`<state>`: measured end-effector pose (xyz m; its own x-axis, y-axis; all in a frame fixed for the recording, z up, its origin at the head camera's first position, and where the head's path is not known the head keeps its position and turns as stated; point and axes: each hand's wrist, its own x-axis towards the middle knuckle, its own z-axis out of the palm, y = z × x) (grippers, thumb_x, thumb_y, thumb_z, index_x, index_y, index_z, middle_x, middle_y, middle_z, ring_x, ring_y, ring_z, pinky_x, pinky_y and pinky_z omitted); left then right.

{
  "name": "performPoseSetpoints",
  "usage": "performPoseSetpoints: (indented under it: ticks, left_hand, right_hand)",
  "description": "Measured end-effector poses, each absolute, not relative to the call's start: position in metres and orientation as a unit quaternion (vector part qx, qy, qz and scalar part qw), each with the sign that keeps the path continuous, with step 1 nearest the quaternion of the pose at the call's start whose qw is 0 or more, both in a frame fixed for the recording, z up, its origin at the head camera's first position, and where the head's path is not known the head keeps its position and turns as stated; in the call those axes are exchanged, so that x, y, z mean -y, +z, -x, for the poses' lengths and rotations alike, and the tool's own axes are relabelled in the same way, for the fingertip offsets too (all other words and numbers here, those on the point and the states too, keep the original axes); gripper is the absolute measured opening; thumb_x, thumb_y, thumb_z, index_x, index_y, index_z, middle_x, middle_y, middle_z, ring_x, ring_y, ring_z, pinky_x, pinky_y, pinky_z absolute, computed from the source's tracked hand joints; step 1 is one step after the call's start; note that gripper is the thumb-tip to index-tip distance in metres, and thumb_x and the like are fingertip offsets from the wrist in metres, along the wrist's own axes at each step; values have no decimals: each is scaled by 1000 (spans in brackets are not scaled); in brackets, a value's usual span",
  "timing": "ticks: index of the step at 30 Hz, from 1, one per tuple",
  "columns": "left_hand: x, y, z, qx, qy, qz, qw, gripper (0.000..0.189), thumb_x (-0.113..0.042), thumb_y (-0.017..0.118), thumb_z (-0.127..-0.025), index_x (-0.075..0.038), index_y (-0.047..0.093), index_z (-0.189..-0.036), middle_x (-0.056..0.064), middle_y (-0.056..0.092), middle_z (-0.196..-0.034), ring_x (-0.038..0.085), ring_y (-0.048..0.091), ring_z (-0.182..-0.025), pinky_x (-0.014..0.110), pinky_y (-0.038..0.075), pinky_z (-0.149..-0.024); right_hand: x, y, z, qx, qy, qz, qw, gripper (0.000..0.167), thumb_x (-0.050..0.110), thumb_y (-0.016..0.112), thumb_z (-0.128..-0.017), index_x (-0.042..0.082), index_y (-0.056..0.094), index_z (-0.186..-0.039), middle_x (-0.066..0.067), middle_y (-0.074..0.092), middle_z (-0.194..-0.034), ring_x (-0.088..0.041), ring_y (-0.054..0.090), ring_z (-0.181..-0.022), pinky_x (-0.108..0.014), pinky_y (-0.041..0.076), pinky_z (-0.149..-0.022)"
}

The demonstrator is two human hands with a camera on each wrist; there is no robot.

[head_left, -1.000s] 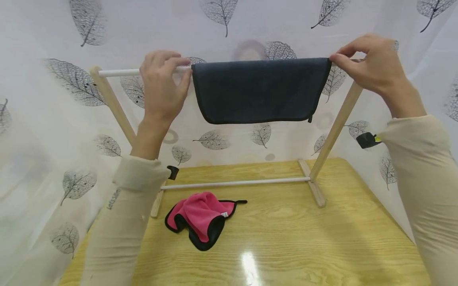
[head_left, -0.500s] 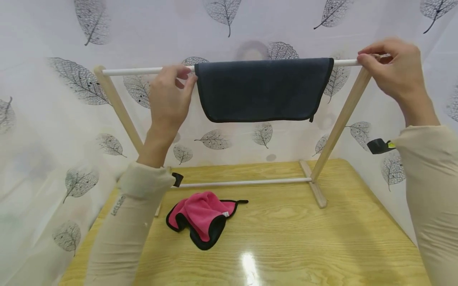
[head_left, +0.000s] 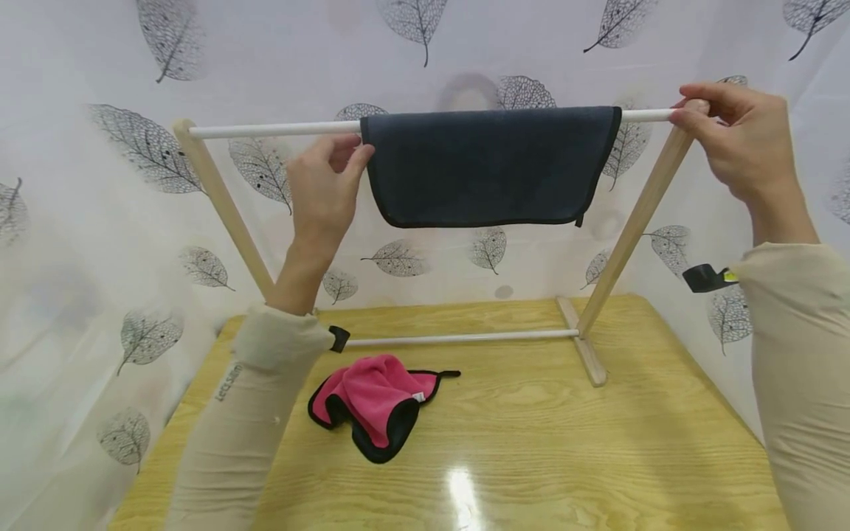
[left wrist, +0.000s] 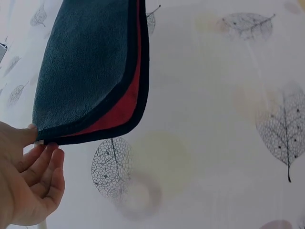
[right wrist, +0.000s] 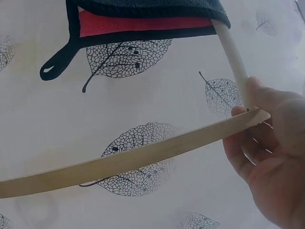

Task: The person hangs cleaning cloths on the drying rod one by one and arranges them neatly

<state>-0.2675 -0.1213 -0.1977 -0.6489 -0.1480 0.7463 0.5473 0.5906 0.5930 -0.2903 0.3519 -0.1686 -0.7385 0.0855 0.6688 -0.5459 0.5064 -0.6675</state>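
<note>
Left hand [head_left: 325, 188] pinches the dark cloth [head_left: 491, 169] at its left edge; right hand [head_left: 750, 140] grips the rack [head_left: 637, 214] at upper right. Cloth seems soft, light, best taken by edges.

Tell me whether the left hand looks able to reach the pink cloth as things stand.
Probably yes: the pink cloth lies uncovered on the table below the left hand, with the lower white bar behind it. The hand would likely need to release the dark cloth first.
</note>
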Motion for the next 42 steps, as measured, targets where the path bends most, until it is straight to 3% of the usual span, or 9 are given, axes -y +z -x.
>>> performPoseSetpoints:
  ticks: [8,15,26,42]
  left_hand:
    - [115,-197,267,781,-471,126,390,29,-25,73,-99,-3,76,-118,10,77,-108,19,74,-93,21,52,-81]
    - [112,-197,270,771,-490,125,387,27,-23,73,-99,-3,77,-116,11,77,-107,19,74,-94,20,50,-80]
    - [115,-193,271,769,-514,100,367,25,-22,72,-99,-3,78,-114,12,77,-102,15,71,-88,20,48,-75]
    - [131,-191,272,771,-512,76,370,29,-24,71,-100,-2,77,-116,11,77,-108,13,71,-92,21,51,-81]
  right_hand:
    - [-355,-170,291,778,521,-162,311,23,6,73,-96,2,76,-118,4,63,-96,-9,51,-82,-8,45,-70]
    - [-356,-166,293,759,563,-157,288,24,3,75,-93,0,77,-116,1,66,-95,-9,58,-83,-9,50,-77]
    - [-355,-164,292,757,573,-158,274,19,2,75,-93,0,78,-112,0,64,-93,-10,56,-83,-10,50,-75]
    - [-359,-166,292,756,573,-168,270,20,1,74,-94,-4,76,-113,-1,63,-90,-11,54,-83,-10,49,-73]
